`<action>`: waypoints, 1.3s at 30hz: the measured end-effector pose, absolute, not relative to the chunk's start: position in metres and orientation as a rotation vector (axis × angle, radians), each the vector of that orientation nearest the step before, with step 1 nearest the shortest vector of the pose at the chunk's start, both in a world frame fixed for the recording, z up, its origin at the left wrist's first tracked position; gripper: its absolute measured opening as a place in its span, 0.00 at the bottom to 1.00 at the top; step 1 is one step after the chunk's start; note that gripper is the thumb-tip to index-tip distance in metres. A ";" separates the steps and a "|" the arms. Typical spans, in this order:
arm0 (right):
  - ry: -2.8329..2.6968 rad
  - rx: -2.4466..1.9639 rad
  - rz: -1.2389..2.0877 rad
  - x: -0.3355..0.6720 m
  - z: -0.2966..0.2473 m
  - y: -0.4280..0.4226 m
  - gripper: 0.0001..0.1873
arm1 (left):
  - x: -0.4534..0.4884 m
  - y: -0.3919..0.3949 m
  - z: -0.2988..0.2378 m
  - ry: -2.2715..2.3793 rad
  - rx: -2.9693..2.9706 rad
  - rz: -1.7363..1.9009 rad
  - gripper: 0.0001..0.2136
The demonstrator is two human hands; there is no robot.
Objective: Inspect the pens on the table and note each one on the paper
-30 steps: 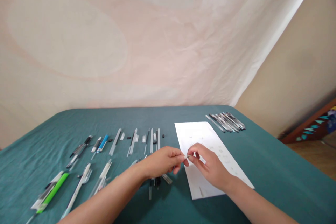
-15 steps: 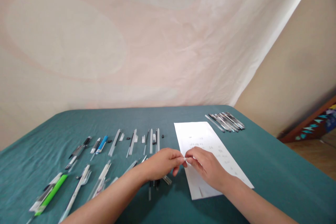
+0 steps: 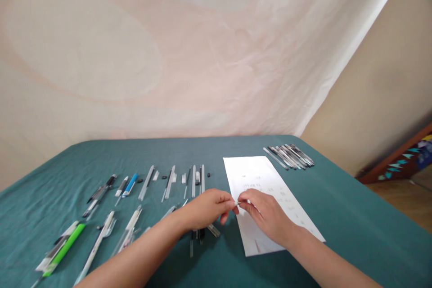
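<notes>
My left hand [image 3: 205, 209] and my right hand [image 3: 265, 216] meet fingertip to fingertip over the left edge of a white sheet of paper [image 3: 266, 180]. Both pinch one tiny pale pen part [image 3: 236, 203] between thumb and forefinger; I cannot make out what the part is. Under my left hand lie several loose pen pieces [image 3: 202, 234] on the teal tablecloth [image 3: 354, 225].
A row of taken-apart pens and barrels [image 3: 168, 180] lies left of the paper. A green pen [image 3: 64, 247] and white pens [image 3: 101, 238] lie at the near left. A bundle of assembled pens [image 3: 290, 156] lies at the far right corner. A pale cloth backdrop hangs behind.
Both hands have stayed together over the paper's edge, with the fingertips drawn a little closer and shifted slightly left. Nothing else moved.
</notes>
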State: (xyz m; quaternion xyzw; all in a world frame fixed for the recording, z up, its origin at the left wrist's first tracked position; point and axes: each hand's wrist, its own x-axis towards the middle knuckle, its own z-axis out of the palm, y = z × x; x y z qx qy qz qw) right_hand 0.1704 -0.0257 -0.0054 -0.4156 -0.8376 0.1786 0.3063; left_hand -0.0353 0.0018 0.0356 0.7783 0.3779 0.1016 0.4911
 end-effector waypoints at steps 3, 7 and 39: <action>-2.234 -1.106 0.480 0.171 -0.005 -0.025 0.10 | -0.035 0.002 0.036 0.912 1.893 0.252 0.17; -2.231 -1.109 0.487 0.171 -0.003 -0.026 0.08 | -0.035 0.001 0.038 0.915 1.891 0.250 0.16; -2.368 -1.187 0.217 0.178 0.000 -0.018 0.07 | -0.027 -0.002 0.020 1.277 2.652 0.277 0.11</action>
